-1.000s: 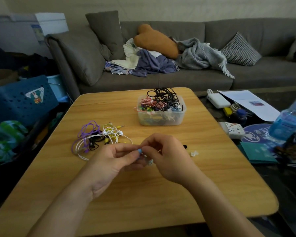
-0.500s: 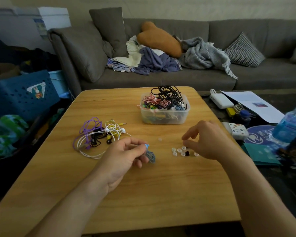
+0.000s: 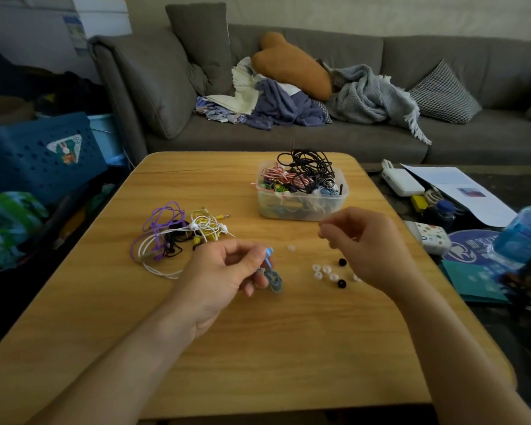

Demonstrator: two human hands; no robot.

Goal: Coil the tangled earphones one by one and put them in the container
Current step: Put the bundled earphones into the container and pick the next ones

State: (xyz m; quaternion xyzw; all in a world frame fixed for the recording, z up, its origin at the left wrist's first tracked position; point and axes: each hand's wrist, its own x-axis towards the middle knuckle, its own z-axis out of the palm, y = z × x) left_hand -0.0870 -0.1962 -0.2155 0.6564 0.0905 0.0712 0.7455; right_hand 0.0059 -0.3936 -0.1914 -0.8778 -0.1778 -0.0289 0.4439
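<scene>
At the left of the light wooden counter (image 3: 258,348) lies a tangled heap of purple, white, yellow and black earphone cords (image 3: 178,237), loose on the surface and just beside the left hand (image 3: 221,277). That hand hovers low over the counter with its fingers curled; its grip holds a small coiled light-blue earphone (image 3: 272,276), pinched between thumb and fingertips, with one blue earbud sticking up above the coil. To the right of it, a scatter of small white and black rubber ear tips (image 3: 330,274) rests on the counter, one white tip lying a little apart toward the far side. The right hand (image 3: 368,246) is raised above these tips, thumb and forefinger drawn narrowly together; whether something tiny is caught in that grip I cannot tell. Beyond the hands, toward the far edge, stands a clear rectangular plastic container (image 3: 301,207), heaped with coiled black, red-and-white striped, green and blue earphones, the black cords rising above its rim
</scene>
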